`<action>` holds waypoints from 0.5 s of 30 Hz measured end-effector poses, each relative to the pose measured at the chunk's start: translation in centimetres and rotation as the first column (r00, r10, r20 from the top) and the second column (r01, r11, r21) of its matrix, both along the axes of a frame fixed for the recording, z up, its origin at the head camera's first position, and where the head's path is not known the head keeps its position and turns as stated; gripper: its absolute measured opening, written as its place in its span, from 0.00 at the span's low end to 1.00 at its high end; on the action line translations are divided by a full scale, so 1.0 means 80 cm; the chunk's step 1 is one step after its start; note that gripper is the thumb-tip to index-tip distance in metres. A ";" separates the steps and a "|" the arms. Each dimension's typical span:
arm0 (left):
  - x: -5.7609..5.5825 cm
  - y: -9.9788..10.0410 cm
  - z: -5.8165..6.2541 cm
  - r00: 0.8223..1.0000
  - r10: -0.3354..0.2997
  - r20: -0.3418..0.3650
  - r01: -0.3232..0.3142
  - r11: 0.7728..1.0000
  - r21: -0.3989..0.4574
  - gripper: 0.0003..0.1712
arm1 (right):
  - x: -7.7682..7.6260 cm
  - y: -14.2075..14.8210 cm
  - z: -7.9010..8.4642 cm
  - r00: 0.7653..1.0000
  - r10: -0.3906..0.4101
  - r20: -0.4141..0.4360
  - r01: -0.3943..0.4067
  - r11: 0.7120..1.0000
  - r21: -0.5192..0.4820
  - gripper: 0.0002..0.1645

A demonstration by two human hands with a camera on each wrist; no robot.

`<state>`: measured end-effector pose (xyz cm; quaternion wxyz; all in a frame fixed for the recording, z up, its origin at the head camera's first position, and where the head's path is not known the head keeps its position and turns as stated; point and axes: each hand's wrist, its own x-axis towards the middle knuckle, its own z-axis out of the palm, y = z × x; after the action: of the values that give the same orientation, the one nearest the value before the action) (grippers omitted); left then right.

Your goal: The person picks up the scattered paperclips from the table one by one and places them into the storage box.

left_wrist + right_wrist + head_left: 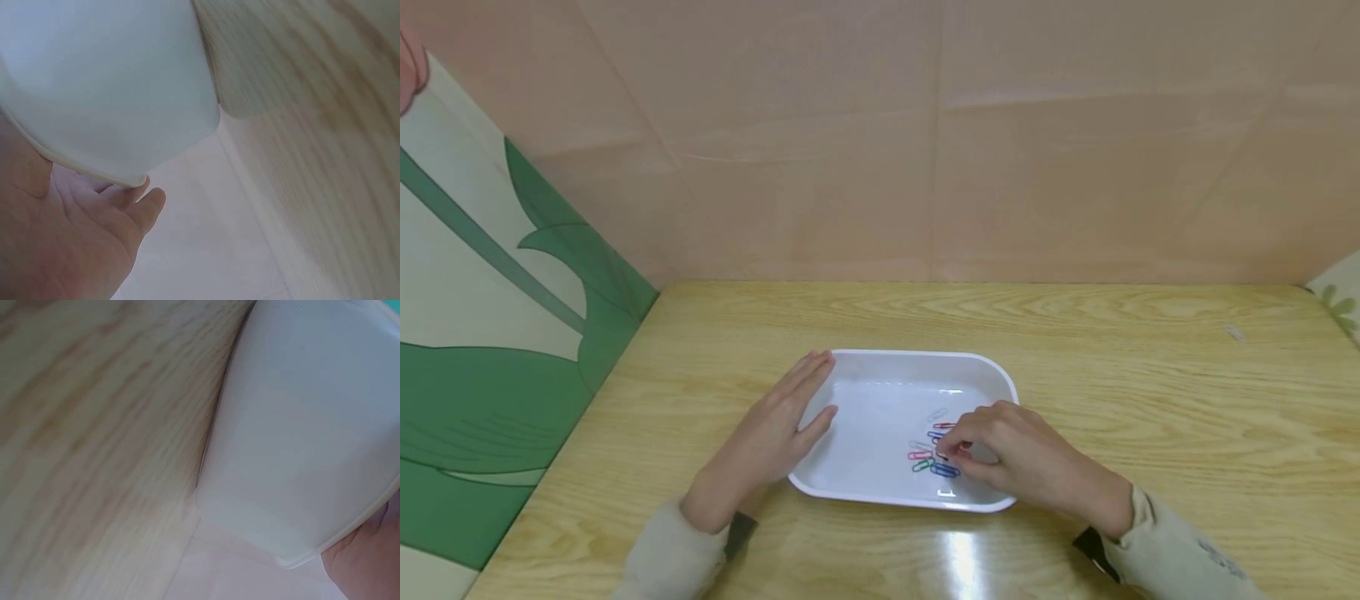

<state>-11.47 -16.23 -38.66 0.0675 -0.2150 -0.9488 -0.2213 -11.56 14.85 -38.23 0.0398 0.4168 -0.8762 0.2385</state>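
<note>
A white tray (pixel 865 492) sits on the wooden table, with several coloured paper clips (pixel 920 456) in its right half: pink, green, blue, red and whitish ones. My left hand (pixel 778 425) rests against the tray's left rim, fingers straight and thumb over the inside. In the left wrist view that hand (pixel 81 225) lies along the outer rim. Reaching over the right side, my right hand (pixel 1007 450) pinches a paper clip at its fingertips, low over the others; the fingers hide most of it. The right wrist view mainly has the tray's outer wall (pixel 300 437), with part of the hand (pixel 365 556) at its rim.
One whitish paper clip (pixel 1234 333) lies apart on the table (pixel 1150 375), far right. Behind the table rises a pinkish-beige covering (pixel 925 167). A panel with green leaf shapes (pixel 482 400) borders the left side.
</note>
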 end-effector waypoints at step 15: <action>0.000 -0.001 0.001 1.000 -0.003 -0.002 0.003 1.000 0.003 0.35 | 0.001 0.002 0.003 1.000 0.000 0.026 0.000 1.000 0.009 0.08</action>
<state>-11.49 -16.30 -38.60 0.0682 -0.2164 -0.9482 -0.2225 -11.47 14.99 -38.00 0.0263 0.4139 -0.8777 0.2399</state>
